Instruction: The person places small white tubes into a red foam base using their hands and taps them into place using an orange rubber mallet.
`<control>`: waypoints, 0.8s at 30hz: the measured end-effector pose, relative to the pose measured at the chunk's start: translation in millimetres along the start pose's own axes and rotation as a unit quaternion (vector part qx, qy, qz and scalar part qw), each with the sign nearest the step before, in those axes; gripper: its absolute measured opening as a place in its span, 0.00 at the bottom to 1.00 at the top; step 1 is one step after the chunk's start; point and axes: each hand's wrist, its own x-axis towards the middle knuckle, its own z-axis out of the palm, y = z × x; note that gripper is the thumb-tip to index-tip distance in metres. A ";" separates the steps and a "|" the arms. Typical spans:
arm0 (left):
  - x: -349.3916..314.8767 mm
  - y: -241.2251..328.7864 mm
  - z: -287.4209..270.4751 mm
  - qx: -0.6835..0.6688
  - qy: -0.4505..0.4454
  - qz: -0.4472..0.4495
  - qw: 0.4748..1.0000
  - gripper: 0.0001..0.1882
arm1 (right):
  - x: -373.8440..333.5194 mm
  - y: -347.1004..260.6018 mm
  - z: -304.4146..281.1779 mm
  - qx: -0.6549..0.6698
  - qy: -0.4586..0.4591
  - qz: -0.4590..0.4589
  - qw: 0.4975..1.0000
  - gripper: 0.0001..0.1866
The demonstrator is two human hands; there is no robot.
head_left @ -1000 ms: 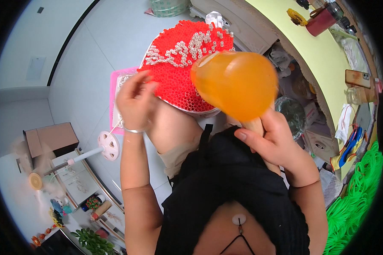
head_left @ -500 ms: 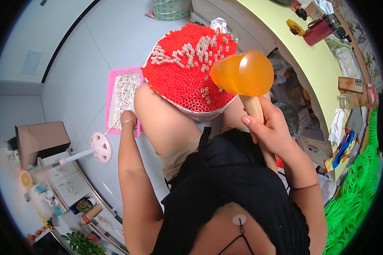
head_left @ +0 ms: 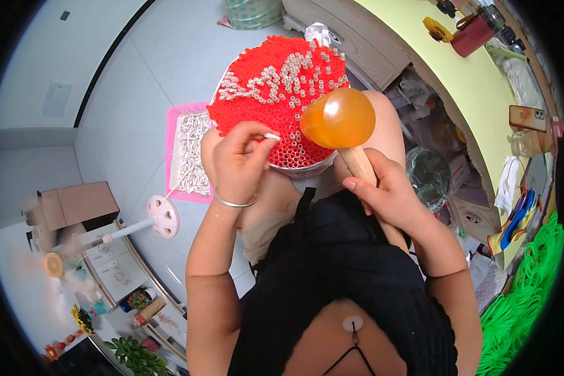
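Note:
In my right hand (head_left: 387, 189) is a mallet (head_left: 343, 118) with a translucent orange head and a wooden handle, its head over the near right part of a packed bundle of red tubes (head_left: 247, 114). The tubes stand upright in a white-rimmed round container (head_left: 310, 171) between my knees. Many have whitish plugs (head_left: 293, 69) sticking up from their ends, mostly toward the far side. Above the bundle's near left edge, my left hand (head_left: 239, 164) pinches one small white plug (head_left: 271, 136) between thumb and finger.
A pink basket (head_left: 170, 150) of loose white plugs stands on the floor to the left, near a pale stand (head_left: 163, 216). A yellow-green table (head_left: 476, 94) curves along the right, carrying a phone (head_left: 526, 118) and a dark red bottle (head_left: 476, 34). Green cords (head_left: 526, 282) lie heaped at lower right.
My left hand has come up from the pink basket to the red tubes with a white plug. The mallet head has shifted a little left and nearer, still in my right hand.

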 end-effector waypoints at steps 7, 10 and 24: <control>6.0 -19.4 13.3 0.271 -0.001 0.131 0.953 0.05 | -1.9 5.5 -3.2 -0.029 -0.006 -0.003 1.000 0.17; 10.5 -13.7 15.0 0.314 -0.025 0.209 0.926 0.05 | -1.2 7.0 -2.1 -0.036 -0.003 -0.009 0.999 0.17; 11.2 -13.5 15.7 0.278 -0.022 0.208 0.937 0.04 | -0.1 3.5 7.1 -0.025 0.006 0.012 1.000 0.18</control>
